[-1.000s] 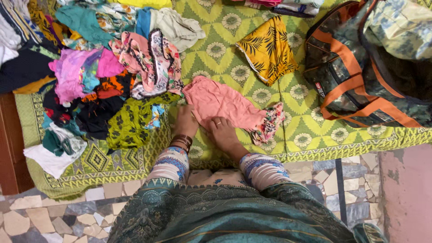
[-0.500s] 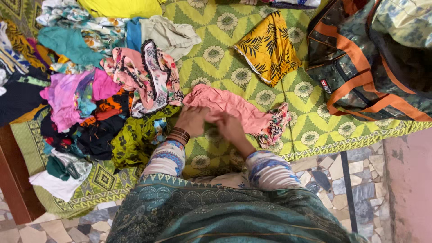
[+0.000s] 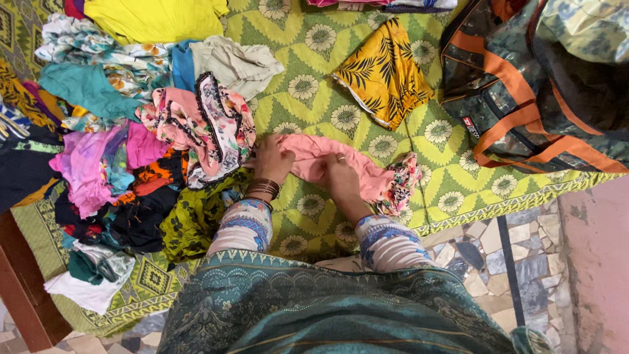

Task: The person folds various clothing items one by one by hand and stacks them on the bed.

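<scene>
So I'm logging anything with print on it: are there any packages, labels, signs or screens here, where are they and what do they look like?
Label: small red and white rectangular patch on the side of the bag, upper right on the bed; the bag is camouflage green with orange straps.
No packages, signs or screens in view.
Both hands, left and right, rest on the pink cloth, which shows no label.

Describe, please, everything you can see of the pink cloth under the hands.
The pink cloth is plain salmon, soft-looking fabric with a floral trim at its right end. It lies creased and partly folded on the green flowered sheet. The left hand grips its left end; the right hand presses its middle.
</scene>
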